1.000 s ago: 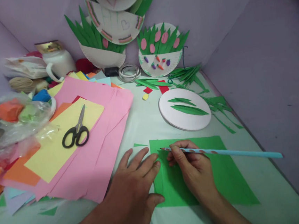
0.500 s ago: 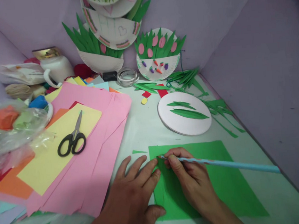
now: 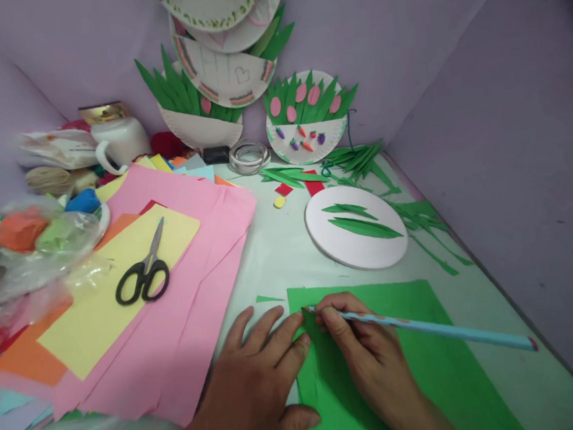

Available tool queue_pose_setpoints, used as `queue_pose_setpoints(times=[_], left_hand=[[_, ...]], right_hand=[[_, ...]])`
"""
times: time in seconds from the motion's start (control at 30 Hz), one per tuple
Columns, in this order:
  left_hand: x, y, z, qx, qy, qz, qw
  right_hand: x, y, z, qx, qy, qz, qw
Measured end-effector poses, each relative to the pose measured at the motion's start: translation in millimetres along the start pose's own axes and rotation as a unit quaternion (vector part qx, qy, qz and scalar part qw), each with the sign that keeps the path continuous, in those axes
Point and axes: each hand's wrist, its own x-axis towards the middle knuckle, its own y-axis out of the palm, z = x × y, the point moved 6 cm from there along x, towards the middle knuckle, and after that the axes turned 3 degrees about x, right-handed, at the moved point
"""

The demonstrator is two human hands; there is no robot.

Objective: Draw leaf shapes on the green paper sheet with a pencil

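Note:
A sheet of green paper [image 3: 430, 363] lies on the table in front of me. My left hand [image 3: 265, 371] rests flat with fingers spread, its fingertips and thumb on the sheet's left edge. Between the thumb and fingers of my right hand [image 3: 368, 348] is a light blue pencil [image 3: 457, 330], its tip touching the paper near the upper left corner, close to my left index finger. Faint lines run down the left side of the sheet. Beyond it, a white round plate [image 3: 360, 252] carries green leaf-shaped cutouts [image 3: 365, 227].
Black-handled scissors [image 3: 144, 277] lie on yellow paper [image 3: 85, 326] over pink sheets [image 3: 211, 268] at left. Plastic bags [image 3: 54, 255] and a white mug [image 3: 122, 139] stand behind. Decorated paper plates [image 3: 307, 139] lean on the wall. Green scraps [image 3: 424, 216] lie at right.
The whole view has shifted slightly, so things sit a little lower in the picture. Both hands and the pencil keep nearly the same places on the green paper.

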Motion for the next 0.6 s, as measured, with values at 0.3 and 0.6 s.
queue_pose_setpoints(times=[0.3,0.6], left_hand=[[1.5,-6.7,-2.1,0.009,0.011,-0.019,1.000],[5.2,-5.5,-0.7,-0.011,-0.006,0.011,1.000]], right_hand=[[0.3,-0.4,2.2,-0.022,-0.014,-0.005,1.000],[0.1,0.9,0.1,-0.035,-0.010,0.005,0.999]])
